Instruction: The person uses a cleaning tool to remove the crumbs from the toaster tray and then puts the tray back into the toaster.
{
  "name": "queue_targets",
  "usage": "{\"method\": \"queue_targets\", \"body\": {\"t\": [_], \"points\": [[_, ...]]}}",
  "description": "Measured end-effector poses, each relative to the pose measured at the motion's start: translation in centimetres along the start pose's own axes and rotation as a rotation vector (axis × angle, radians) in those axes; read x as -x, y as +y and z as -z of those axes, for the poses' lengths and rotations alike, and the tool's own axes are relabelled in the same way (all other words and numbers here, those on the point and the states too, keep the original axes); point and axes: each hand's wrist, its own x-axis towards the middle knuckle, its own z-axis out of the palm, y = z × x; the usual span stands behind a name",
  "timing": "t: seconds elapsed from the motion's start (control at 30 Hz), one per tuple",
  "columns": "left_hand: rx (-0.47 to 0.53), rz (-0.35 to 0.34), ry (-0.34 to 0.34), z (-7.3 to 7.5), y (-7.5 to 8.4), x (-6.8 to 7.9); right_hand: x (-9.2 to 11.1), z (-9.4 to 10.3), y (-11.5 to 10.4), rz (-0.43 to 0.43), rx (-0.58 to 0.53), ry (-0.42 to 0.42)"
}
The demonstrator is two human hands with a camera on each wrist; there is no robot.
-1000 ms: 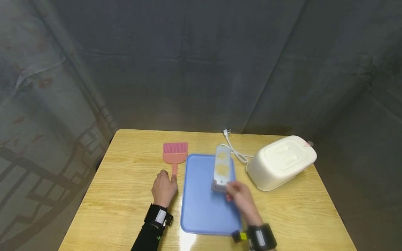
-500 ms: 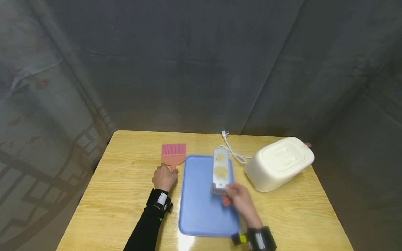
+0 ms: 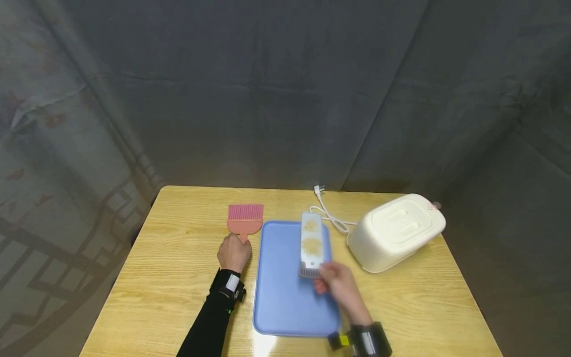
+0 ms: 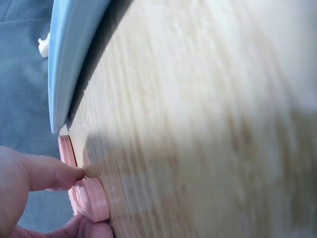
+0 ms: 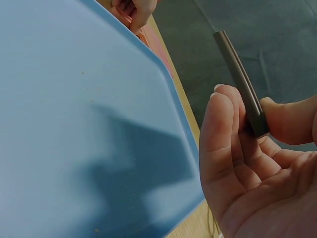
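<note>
My left hand [image 3: 234, 254] grips the handle of a pink brush [image 3: 245, 219] lying on the table left of a blue tray [image 3: 287, 312]. The left wrist view has thumb and fingers on either side of the pink handle [image 4: 94, 198]. With thumb and fingertips, my right hand [image 3: 342, 287] pinches the near end of a toaster crumb tray [image 3: 312, 233] held above the blue tray. Tan crumbs lie in two patches on its pale surface. In the right wrist view the crumb tray [image 5: 242, 84] shows edge-on, and its shadow falls on the blue tray.
A cream toaster [image 3: 397, 230] with its lid on stands at the right of the wooden table [image 3: 156, 277]. Its white cord and plug [image 3: 318, 190] lie behind the blue tray. A few small crumbs [image 5: 91, 101] dot the blue tray. Grey cloth [image 3: 267, 99] hangs behind.
My left hand has moved forward up the brush handle and now grips it. The right hand keeps holding the crumb tray over the blue tray, slightly lower and left in the view.
</note>
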Motion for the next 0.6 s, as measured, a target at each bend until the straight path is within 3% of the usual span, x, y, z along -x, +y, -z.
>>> {"method": "queue_targets", "body": {"t": [0.2,0.37,0.6], "points": [[0.035,-0.014,-0.005,0.1,0.0,-0.1,0.1,0.0,-0.1,0.001,0.011,-0.008],[0.114,0.012,0.003,0.3,-0.5,0.1,0.2,0.0,-0.1,-0.016,-0.022,-0.019],[0.222,0.003,0.113,0.5,-1.3,0.6,-0.1,0.0,0.1,-0.013,-0.037,-0.013]]}}
